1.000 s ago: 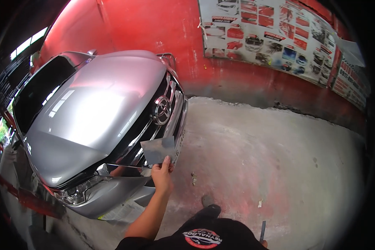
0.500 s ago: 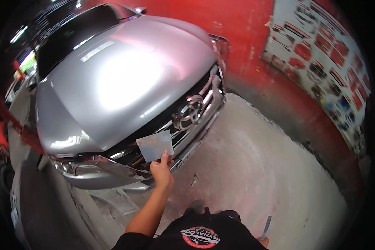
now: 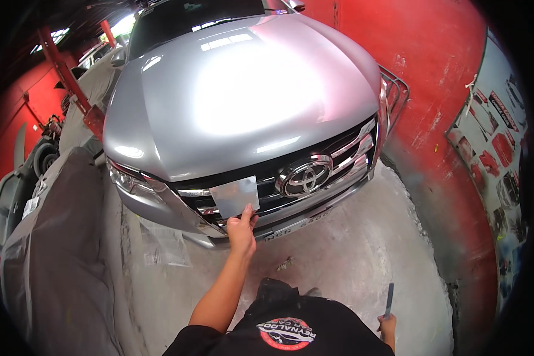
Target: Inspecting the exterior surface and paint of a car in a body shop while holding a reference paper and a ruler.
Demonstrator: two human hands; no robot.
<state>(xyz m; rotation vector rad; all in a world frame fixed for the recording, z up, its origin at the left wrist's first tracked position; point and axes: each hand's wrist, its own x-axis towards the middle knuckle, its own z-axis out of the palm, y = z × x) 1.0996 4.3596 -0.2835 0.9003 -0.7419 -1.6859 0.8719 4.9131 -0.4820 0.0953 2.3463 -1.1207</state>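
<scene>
My left hand [image 3: 241, 232] reaches forward with its fingers closed on the lower edge of a thin, flat, square grey plate [image 3: 234, 194]. The plate is in front of the left part of the chrome-and-black grille [image 3: 347, 157] of a silver car [image 3: 127, 127]; whether they touch, I cannot tell. Low at the right, beside my body, my right hand [image 3: 387, 324] is wrapped round the lower end of a narrow, flat, blue-grey strip [image 3: 390, 298] that points upward. Its exact kind does not show.
A grey cover [image 3: 59, 249] drapes something along the left. Red wall [image 3: 421, 113] and a picture banner [image 3: 486, 136] run down the right. Plastic sheeting [image 3: 163, 244] lies on the concrete floor [image 3: 362, 243] below the bumper. A red post [image 3: 68, 77] stands at the back left.
My view has turned left, so the car now appears more to the right and upright. My right hand and its strip have risen further into view. Both hands keep their hold.
</scene>
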